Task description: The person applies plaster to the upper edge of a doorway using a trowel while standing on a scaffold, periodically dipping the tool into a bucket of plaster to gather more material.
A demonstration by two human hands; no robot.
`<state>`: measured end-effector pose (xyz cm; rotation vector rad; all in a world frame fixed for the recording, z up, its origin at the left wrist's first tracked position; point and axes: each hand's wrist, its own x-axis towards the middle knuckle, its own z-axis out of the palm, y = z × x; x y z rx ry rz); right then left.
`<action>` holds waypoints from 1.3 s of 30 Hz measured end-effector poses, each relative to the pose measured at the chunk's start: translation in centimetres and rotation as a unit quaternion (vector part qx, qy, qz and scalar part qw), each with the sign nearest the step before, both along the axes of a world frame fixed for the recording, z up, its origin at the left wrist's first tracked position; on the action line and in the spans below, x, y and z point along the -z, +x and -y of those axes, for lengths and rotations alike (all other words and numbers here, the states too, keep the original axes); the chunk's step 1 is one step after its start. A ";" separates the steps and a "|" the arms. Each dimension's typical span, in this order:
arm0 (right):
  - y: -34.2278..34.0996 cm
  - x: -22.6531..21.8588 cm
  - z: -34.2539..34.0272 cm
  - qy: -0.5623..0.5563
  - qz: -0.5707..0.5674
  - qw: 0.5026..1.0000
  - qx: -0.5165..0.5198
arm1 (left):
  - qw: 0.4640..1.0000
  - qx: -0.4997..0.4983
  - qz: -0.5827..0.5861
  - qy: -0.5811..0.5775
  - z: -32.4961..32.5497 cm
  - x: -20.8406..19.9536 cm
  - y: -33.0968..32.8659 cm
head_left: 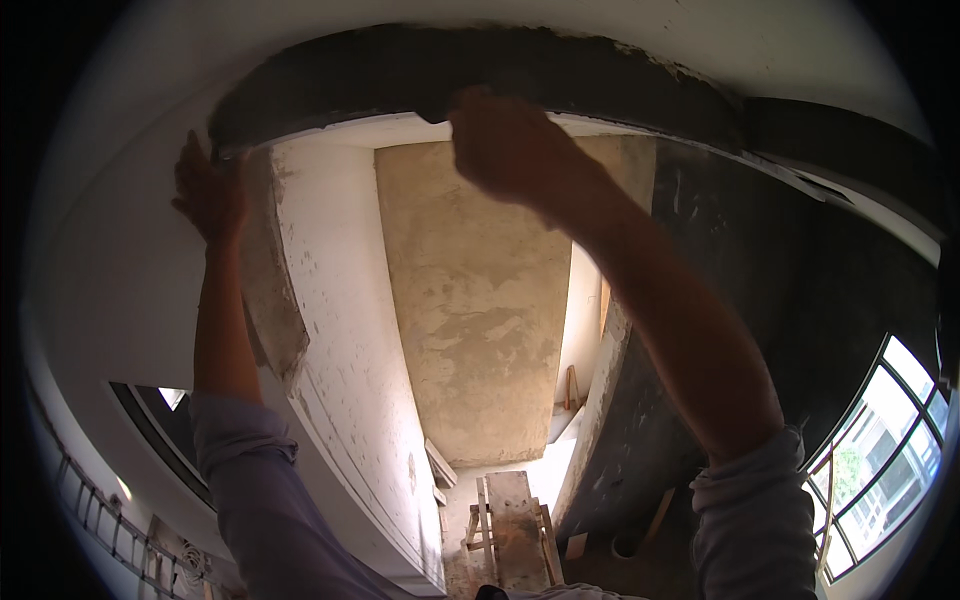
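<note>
A dark, wet-looking plastered beam (600,75) curves across the top of the view. Raised to its underside, my right hand (500,145) is closed around a tool. Only a dark flat blade corner (432,116) shows beside the fist; the handle is hidden in my fingers. My left hand (212,190) is up at the beam's left end with its fingers stretched out. It is beside the wall corner, and I cannot tell whether it touches the edge. A thin pale strip (345,122) runs along the beam's lower edge between my hands.
Below stands a narrow wooden plank bench (515,520). Past the opening is a patchy tan wall (475,300), with a rough-edged white wall (345,300) at left. A dark wall (690,420) and barred window (885,460) are at right. A round container (625,545) sits low.
</note>
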<state>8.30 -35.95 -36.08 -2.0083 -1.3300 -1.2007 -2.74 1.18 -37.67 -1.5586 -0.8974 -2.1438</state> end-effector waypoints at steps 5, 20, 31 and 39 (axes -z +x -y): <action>0.8 -0.5 5.5 -0.050 -0.042 0.991 0.119 | 1.000 -0.006 -0.010 0.003 -0.3 0.1 0.1; 13.5 2.9 20.9 0.065 -0.107 0.978 0.167 | 0.995 -0.010 -0.017 0.094 -3.9 -0.7 0.3; 16.0 2.7 28.2 0.193 -0.350 0.909 0.117 | 0.994 -0.033 -0.030 0.102 -4.5 -0.4 -0.5; 14.3 3.7 22.0 0.293 -0.493 0.799 -0.183 | 0.998 -0.006 -0.020 0.063 -5.7 -0.2 -0.9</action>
